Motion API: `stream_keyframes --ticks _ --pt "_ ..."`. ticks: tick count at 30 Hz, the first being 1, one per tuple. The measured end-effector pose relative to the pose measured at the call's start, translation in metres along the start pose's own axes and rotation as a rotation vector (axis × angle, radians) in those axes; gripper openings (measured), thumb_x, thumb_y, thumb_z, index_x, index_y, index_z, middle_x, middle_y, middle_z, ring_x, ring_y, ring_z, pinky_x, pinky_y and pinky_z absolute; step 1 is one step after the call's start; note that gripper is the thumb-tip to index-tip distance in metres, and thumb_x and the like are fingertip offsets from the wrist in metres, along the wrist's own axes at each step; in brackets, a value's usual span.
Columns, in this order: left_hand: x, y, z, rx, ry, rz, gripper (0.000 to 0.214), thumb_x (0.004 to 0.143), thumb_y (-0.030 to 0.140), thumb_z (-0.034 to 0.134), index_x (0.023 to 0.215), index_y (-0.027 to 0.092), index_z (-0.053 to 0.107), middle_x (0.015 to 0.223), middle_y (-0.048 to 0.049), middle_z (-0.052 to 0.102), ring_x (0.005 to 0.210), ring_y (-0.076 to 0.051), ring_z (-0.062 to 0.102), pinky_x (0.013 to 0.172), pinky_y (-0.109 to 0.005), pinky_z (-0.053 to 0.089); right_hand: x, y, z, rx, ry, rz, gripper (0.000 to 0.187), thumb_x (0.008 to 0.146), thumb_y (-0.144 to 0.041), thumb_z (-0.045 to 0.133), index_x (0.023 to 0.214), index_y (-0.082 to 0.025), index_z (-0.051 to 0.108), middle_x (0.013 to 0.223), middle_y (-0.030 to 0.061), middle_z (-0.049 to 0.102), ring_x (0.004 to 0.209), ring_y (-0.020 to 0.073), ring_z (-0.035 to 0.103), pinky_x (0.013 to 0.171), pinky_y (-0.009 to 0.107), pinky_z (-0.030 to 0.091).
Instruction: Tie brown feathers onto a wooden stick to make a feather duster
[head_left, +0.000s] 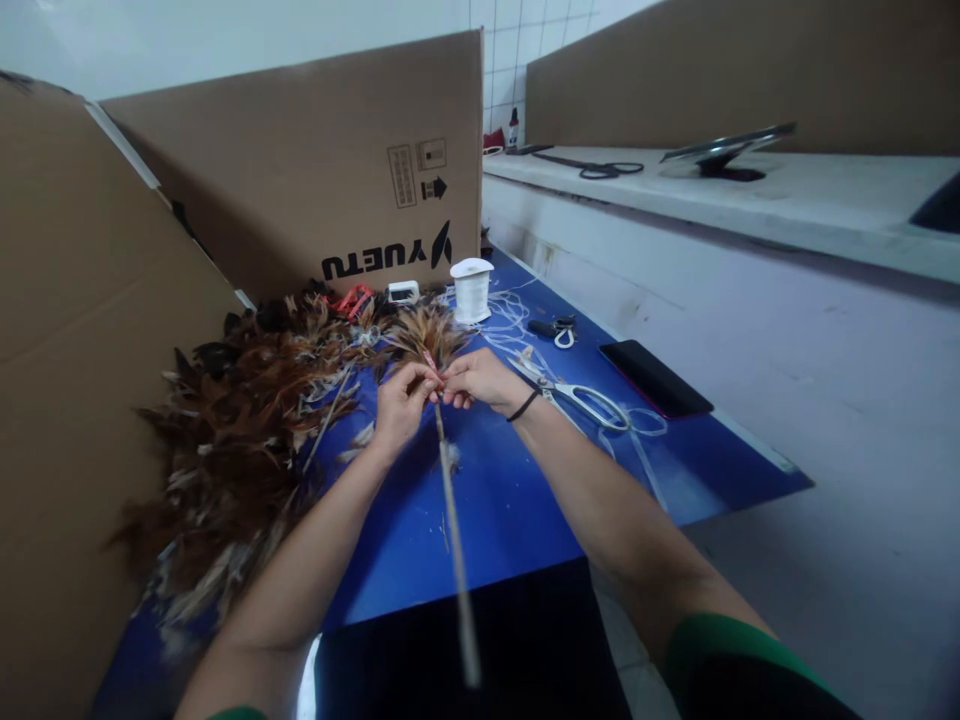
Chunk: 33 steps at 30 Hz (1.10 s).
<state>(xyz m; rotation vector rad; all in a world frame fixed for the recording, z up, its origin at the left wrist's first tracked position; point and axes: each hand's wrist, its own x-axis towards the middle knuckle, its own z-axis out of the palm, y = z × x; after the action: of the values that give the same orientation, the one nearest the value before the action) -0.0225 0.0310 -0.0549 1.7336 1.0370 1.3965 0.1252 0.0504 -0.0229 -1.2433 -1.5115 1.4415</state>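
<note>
Both my hands meet over a blue table top (517, 500). My left hand (400, 402) pinches the top of a thin stick (454, 520) that runs down toward me. My right hand (482, 381), with a black band at the wrist, grips the same spot from the right. A tuft of brown feathers (429, 335) fans out from the stick's far end just above my fingers. Both hands are closed on the feathered stick.
A heap of loose brown feathers (232, 420) lies at the left against cardboard walls (300, 160). White thread spool (471, 290), white-handled scissors (581, 398), loose white string and a black phone (654, 378) lie to the right. A concrete ledge (750, 190) rises behind.
</note>
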Motion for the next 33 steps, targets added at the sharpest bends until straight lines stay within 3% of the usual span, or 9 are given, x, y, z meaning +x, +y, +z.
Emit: stream_keyframes --ticks 5,11,17,27,33 --pt "-0.010 -0.007 0.004 0.047 0.036 -0.035 0.012 0.077 0.029 0.057 0.072 0.018 0.061 0.088 -0.0054 0.064 0.062 -0.012 0.056 0.057 -0.023 0.044 0.013 0.019 0.006 -0.130 -0.009 0.029 0.013 0.057 -0.002 0.055 0.052 -0.012 0.062 0.047 0.0018 0.061 0.037 0.0088 0.054 0.032 0.015 0.041" --pt "-0.012 -0.012 0.005 0.076 0.018 -0.137 0.008 0.078 0.021 0.052 0.072 0.020 0.057 0.051 0.0042 0.053 0.044 -0.010 0.051 0.047 -0.020 0.040 0.020 0.033 0.013 -0.236 -0.019 0.057 0.012 0.058 -0.003 0.059 0.051 -0.013 0.060 0.045 0.0019 0.061 0.040 0.0117 0.058 0.036 0.017 0.047" --pt "-0.013 -0.021 0.005 0.133 0.008 -0.198 0.009 0.076 0.016 0.049 0.071 0.021 0.055 0.046 0.0056 0.051 0.038 -0.011 0.049 0.041 -0.020 0.037 0.020 0.038 0.018 -0.241 -0.009 0.081 0.013 0.059 -0.002 0.060 0.052 -0.013 0.060 0.048 0.0032 0.063 0.042 0.0119 0.060 0.038 0.018 0.049" --pt "-0.011 -0.036 -0.001 0.279 -0.034 -0.186 0.015 0.073 0.014 0.047 0.073 0.021 0.060 0.052 0.0035 0.054 0.041 -0.011 0.047 0.040 -0.020 0.036 0.022 0.044 0.021 -0.233 -0.076 0.055 0.019 0.060 0.004 0.055 0.054 -0.014 0.058 0.049 0.0009 0.063 0.045 0.0108 0.060 0.042 0.018 0.050" --pt "-0.009 -0.034 -0.005 0.246 -0.033 -0.210 0.012 0.072 0.015 0.052 0.072 0.021 0.063 0.051 0.0025 0.057 0.039 -0.011 0.050 0.038 -0.020 0.037 0.023 0.048 0.018 -0.319 -0.069 -0.092 0.027 0.061 0.006 0.050 0.074 -0.018 0.052 0.051 -0.0031 0.064 0.045 0.0112 0.059 0.043 0.018 0.045"
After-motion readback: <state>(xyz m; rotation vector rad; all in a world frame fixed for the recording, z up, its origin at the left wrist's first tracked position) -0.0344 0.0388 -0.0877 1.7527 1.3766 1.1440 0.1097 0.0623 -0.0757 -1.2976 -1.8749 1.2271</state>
